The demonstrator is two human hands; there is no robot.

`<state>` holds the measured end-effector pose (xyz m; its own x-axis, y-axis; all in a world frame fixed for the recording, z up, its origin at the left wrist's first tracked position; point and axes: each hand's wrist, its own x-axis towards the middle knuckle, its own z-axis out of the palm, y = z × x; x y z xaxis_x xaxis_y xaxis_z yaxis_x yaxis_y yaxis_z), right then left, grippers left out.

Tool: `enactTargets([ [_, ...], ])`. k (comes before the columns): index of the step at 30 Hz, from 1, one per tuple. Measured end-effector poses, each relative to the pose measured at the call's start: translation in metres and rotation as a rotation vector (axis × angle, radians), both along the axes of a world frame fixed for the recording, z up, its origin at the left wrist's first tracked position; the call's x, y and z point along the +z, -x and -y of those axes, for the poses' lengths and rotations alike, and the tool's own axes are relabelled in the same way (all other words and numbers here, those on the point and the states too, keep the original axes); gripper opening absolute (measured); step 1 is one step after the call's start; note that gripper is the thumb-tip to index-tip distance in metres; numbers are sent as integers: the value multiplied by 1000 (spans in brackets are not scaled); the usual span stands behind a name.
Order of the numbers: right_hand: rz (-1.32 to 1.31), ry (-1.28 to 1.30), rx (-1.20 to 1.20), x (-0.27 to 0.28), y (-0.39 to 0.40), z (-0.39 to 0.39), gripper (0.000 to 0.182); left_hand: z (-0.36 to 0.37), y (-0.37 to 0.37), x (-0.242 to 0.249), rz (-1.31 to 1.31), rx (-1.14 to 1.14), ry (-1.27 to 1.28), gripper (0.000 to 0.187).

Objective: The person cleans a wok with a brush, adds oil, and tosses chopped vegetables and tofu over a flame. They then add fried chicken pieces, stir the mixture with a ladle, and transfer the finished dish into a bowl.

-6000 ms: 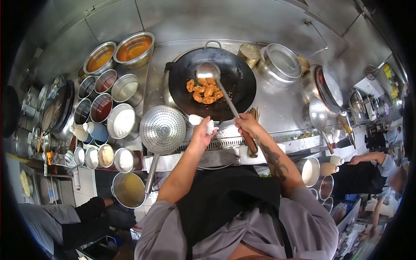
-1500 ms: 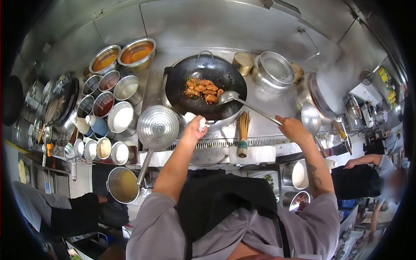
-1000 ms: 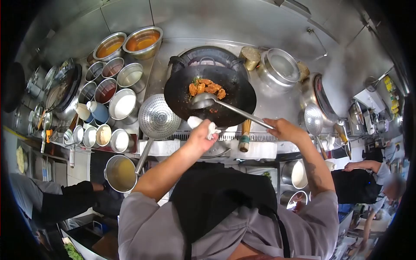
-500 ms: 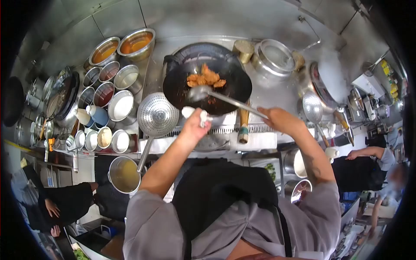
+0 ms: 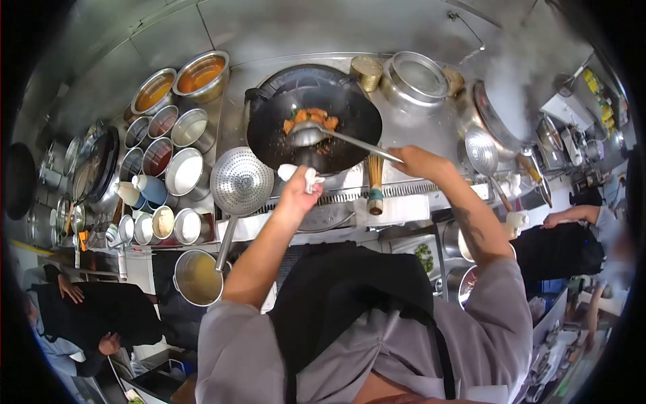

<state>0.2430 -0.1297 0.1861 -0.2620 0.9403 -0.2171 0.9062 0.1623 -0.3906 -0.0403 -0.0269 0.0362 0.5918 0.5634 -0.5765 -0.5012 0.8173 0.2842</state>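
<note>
My right hand is closed round the handle end of a metal ladle. The ladle's bowl is inside a black wok, against the near side of some orange-brown fried pieces with a bit of green among them. Dark crumbs lie on the wok's bottom. At the wok's near left edge, my left hand is closed on a folded white cloth. The cloth seems to wrap the wok's rim or handle, but that grip is hidden. A perforated strainer lies left of my left hand.
A bamboo brush lies just right of the wok. Several metal seasoning pots and two squeeze bottles crowd the left. A lidded pot stands back right. Steam rises farther right. Other people stand at both sides.
The fried pieces, piled higher before, now lie flatter in the wok. The ladle's bowl has come up against them. Both hands keep their grips. The person at left has shifted their hands.
</note>
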Motion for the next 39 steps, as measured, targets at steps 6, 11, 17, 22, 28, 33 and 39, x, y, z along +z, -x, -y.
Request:
enactTargets([
  [6,189,-251,-54,-2,15,13,39,76,20,-25,-192,-7,-53,18],
  [11,164,57,-49,44,23,29,33,9,12,20,-23,25,0,19],
  [17,26,48,26,21,17,46,31,-10,7,12,19,14,8,8],
  [22,10,20,13,33,0,35,34,31,12,56,-70,-1,87,8],
  [28,234,-201,-92,-32,12,7,34,57,20,-42,-155,41,-40,10],
  [33,245,-277,-117,-16,22,42,38,51,28,14,-102,59,83,6],
  [39,29,-358,-309,-14,33,64,41,22,33,51,-39,65,-35,6],
])
